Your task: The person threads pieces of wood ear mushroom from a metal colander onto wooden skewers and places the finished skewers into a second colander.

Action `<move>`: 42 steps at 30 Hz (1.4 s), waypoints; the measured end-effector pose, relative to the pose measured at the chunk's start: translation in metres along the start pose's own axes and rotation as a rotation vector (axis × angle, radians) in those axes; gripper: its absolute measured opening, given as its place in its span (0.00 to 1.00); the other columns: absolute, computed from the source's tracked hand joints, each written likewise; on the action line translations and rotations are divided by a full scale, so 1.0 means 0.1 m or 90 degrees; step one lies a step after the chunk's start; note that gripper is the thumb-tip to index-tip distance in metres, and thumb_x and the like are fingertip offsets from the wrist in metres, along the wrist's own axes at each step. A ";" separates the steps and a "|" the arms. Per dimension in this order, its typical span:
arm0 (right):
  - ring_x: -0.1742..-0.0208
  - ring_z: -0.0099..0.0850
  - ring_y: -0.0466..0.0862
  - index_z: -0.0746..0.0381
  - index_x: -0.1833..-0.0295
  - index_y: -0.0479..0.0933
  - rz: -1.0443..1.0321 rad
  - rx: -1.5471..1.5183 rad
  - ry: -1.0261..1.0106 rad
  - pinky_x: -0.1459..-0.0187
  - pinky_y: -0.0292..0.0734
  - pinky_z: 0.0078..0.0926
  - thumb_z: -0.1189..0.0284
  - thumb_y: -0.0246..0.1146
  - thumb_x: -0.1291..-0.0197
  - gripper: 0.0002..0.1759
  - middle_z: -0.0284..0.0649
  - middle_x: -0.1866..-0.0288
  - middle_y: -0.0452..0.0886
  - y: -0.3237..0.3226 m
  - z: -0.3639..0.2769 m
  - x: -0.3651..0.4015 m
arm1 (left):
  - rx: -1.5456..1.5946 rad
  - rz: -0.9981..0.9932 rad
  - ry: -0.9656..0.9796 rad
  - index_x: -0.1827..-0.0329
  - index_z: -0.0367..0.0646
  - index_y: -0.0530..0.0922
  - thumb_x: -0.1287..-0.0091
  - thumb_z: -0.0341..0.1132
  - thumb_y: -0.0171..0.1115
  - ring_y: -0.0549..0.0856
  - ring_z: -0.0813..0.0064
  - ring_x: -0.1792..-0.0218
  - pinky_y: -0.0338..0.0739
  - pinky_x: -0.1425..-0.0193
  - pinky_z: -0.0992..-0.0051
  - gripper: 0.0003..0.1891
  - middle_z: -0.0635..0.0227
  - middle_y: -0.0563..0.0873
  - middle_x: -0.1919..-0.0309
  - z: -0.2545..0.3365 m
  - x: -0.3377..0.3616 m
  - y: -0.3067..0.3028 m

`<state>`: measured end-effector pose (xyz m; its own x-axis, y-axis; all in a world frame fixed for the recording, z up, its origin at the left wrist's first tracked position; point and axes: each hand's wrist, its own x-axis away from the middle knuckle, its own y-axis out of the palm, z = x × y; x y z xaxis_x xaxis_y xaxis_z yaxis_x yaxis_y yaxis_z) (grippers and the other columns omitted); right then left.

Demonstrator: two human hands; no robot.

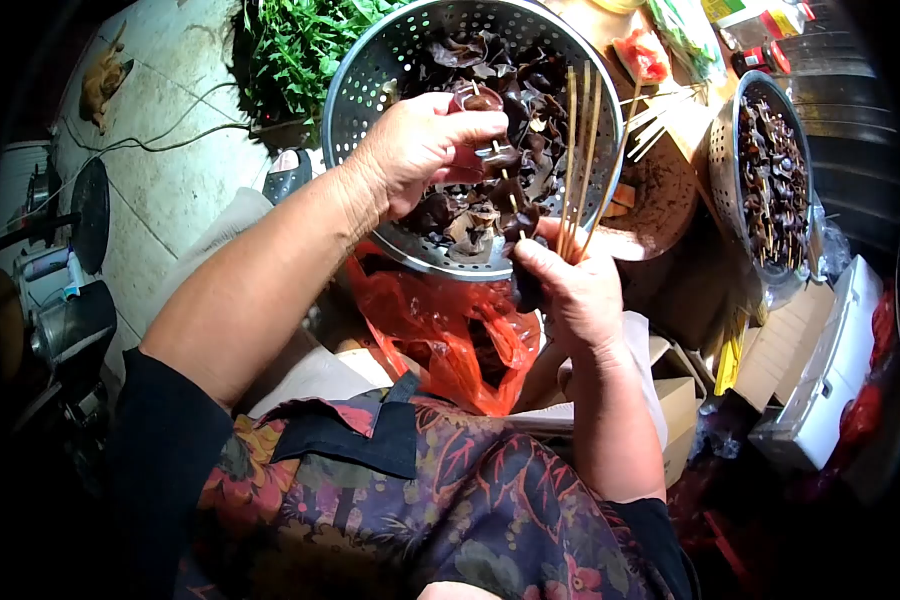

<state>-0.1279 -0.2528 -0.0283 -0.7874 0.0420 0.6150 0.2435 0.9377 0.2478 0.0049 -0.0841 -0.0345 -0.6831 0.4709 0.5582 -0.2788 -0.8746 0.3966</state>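
One loaded skewer (502, 160), threaded with dark fungus, slanted over the right half of a perforated metal colander (356, 108) in the head view, from near its middle down to its near rim. The left hand (415, 145) had its thumb and fingers closed around a fungus piece at the skewer's upper end. The right hand (578, 290), at the colander's near right edge, pinched the lower end and also held several bare skewers (570, 150), which fanned upward over the right rim.

Loose fungus pieces (545, 150) filled the colander's bottom, reaching close to its far edge. A red plastic bag (445, 320) hung open just beneath the near rim, and leafy greens (295, 65) lay beyond the far left edge. Past the right edge, paler sticks (653, 122) lay near a round brown board (662, 195). A second colander (727, 165), farther right, was packed with fungus on sticks. A white foam box (820, 370) stood below it, while a small tan animal (102, 75) lay on the tiled floor (165, 210), toward its far left corner.
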 end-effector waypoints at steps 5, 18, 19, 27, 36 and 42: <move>0.69 0.22 0.80 0.66 0.55 0.74 0.151 -0.072 -0.101 0.69 0.77 0.17 0.77 0.65 0.47 0.13 0.35 0.67 0.81 -0.04 -0.15 0.00 | -0.071 0.131 -0.015 0.52 0.41 0.73 0.37 0.43 0.61 0.85 0.77 0.66 0.79 0.67 0.80 0.18 0.67 0.82 0.63 0.03 -0.13 -0.18; 0.72 0.16 0.72 0.64 0.61 0.76 0.221 0.307 -0.078 0.69 0.67 0.15 0.76 0.64 0.46 0.07 0.28 0.71 0.76 -0.57 0.08 -0.09 | -1.079 -0.056 -0.025 0.61 0.42 0.81 0.51 0.32 0.64 0.84 0.65 0.62 0.76 0.56 0.70 0.13 0.57 0.84 0.68 -0.38 -0.11 -0.26; 0.72 0.16 0.72 0.64 0.61 0.76 0.222 0.305 -0.076 0.69 0.67 0.15 0.76 0.64 0.46 0.07 0.28 0.71 0.76 -0.58 0.05 -0.08 | -1.080 -0.058 -0.026 0.61 0.42 0.81 0.51 0.32 0.64 0.84 0.65 0.62 0.76 0.56 0.70 0.13 0.57 0.84 0.68 -0.38 -0.13 -0.28; 0.73 0.24 0.77 0.67 0.57 0.77 0.279 0.444 -0.228 0.67 0.74 0.22 0.66 0.63 0.44 0.15 0.36 0.74 0.79 -0.52 0.00 0.02 | -0.398 -0.037 -0.160 0.60 0.40 0.79 0.38 0.29 0.59 0.81 0.81 0.78 0.75 0.74 0.80 0.06 0.72 0.81 0.76 -0.18 -0.22 -0.39; 0.81 0.16 0.71 0.64 0.53 0.76 -0.031 0.078 0.058 0.79 0.66 0.12 0.68 0.56 0.37 0.12 0.33 0.71 0.77 -0.09 -0.09 0.10 | -0.132 -0.010 -0.128 0.49 0.40 0.76 0.37 0.29 0.57 0.84 0.78 0.69 0.82 0.60 0.75 0.13 0.69 0.82 0.68 -0.05 -0.09 -0.20; 0.85 0.19 0.71 0.64 0.48 0.72 -0.031 0.009 0.082 0.82 0.66 0.12 0.70 0.54 0.36 0.14 0.35 0.76 0.77 -0.05 -0.18 0.10 | -0.374 0.001 0.055 0.57 0.39 0.80 0.40 0.28 0.57 0.75 0.84 0.78 0.69 0.74 0.84 0.09 0.73 0.80 0.74 -0.03 -0.10 -0.22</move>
<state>-0.1266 -0.2633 -0.0097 -0.7181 -0.0470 0.6944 0.1990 0.9422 0.2696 0.0156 -0.0703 -0.0514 -0.7291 0.4807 0.4872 -0.5886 -0.8037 -0.0879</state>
